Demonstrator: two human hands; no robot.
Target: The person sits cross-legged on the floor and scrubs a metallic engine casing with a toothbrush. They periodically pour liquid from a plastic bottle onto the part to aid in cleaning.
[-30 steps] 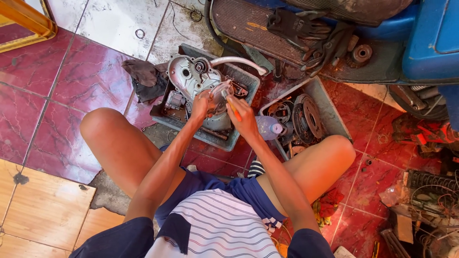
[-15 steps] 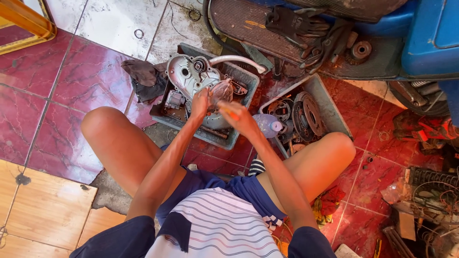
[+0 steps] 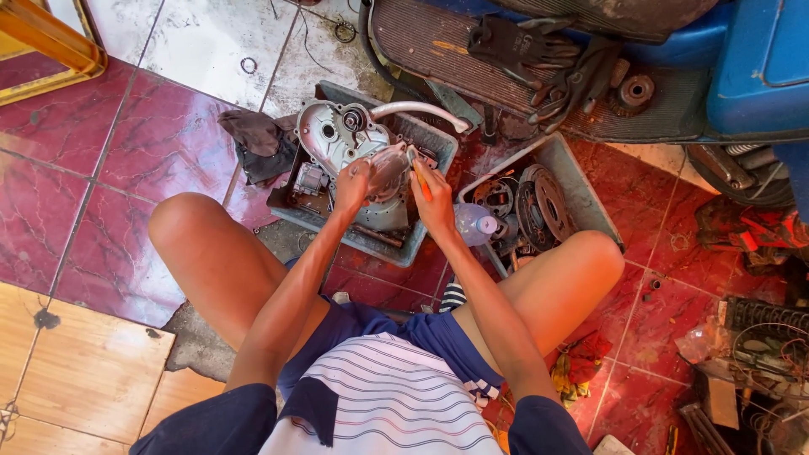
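The person is wearing a white shirt (image 3: 396, 404) with thin dark stripes and dark blue sleeves. They are wearing dark blue shorts (image 3: 421, 333). Their arms and legs are bare.

Maroon marbled floor tiles (image 3: 152, 152), orange tiles (image 3: 76, 362) lower left, blue scooter (image 3: 750, 59) top right, daylight.

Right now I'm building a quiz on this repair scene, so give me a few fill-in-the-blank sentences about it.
1. The left hand rests on a metal engine cover that sits in a grey ____.
2. The right hand holds a tool with an ____ handle.
3. The dark gloves lie on a ____ scooter.
4. A clear plastic ____ lies beside the second tray.

Missing words: tray; orange; blue; bottle
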